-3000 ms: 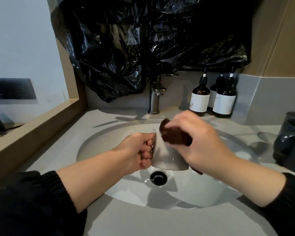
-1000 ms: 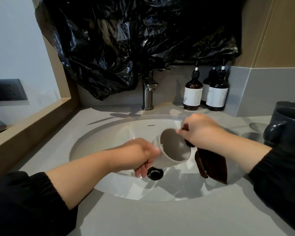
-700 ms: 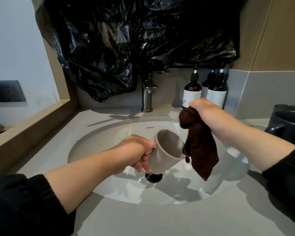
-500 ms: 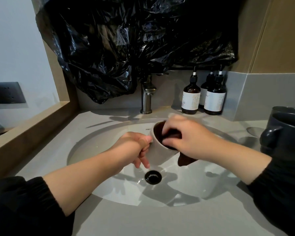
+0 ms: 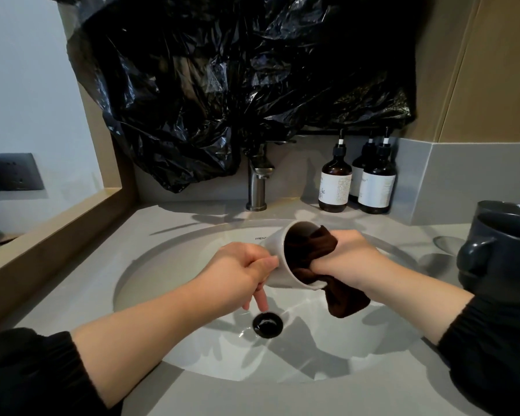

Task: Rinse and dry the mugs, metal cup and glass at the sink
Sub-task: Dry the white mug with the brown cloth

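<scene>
A white mug (image 5: 278,253) is held on its side above the white sink basin (image 5: 168,265), mouth turned to the right. My left hand (image 5: 240,274) grips it at its handle side, with two fingers pointing down. My right hand (image 5: 347,259) grips a dark brown cloth (image 5: 308,250) and has its fingers pushed into the mug's mouth; the cloth's loose end (image 5: 347,301) hangs below the mug. Dark grey mugs (image 5: 502,250) are stacked on the counter at the right edge. The metal cup and the glass are out of view.
A steel faucet (image 5: 257,184) stands behind the basin, with no water running. Three brown pump bottles (image 5: 335,183) sit at the back right. Black plastic sheeting (image 5: 237,85) covers the wall above. The black drain (image 5: 267,324) lies below my hands. A wooden ledge (image 5: 51,229) runs along the left.
My right hand lifted the cloth clear of the mug, then pushed it down into the mug's mouth. My left hand kept hold of the mug and tilted its mouth further right.
</scene>
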`<move>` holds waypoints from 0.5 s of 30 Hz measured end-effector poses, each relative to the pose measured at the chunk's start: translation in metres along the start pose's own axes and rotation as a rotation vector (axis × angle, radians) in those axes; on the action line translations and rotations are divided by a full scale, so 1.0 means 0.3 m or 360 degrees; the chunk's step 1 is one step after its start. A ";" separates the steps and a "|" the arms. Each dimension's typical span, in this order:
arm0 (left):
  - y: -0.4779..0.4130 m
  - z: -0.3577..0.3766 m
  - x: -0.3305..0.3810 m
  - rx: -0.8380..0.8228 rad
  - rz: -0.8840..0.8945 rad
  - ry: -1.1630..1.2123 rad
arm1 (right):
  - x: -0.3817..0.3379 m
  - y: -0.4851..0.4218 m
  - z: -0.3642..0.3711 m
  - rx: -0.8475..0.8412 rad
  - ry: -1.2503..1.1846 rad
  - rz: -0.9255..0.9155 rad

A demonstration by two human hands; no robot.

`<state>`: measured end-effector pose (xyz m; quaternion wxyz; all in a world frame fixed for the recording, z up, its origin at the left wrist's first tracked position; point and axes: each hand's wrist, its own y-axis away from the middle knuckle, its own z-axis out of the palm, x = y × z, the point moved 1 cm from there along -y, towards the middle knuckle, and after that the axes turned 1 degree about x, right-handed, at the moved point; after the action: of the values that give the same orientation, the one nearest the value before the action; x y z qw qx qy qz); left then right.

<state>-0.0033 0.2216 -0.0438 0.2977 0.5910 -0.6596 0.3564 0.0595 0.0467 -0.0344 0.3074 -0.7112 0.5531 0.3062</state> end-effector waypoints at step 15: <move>-0.041 -0.045 -0.077 -0.0089 -0.0558 0.0917 | -0.065 0.008 -0.024 0.0155 0.0348 -0.0323</move>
<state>0.0113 0.2453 -0.0533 0.5447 0.5620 -0.4463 0.4339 0.0541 0.0524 -0.0151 0.3088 -0.7768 0.5228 0.1672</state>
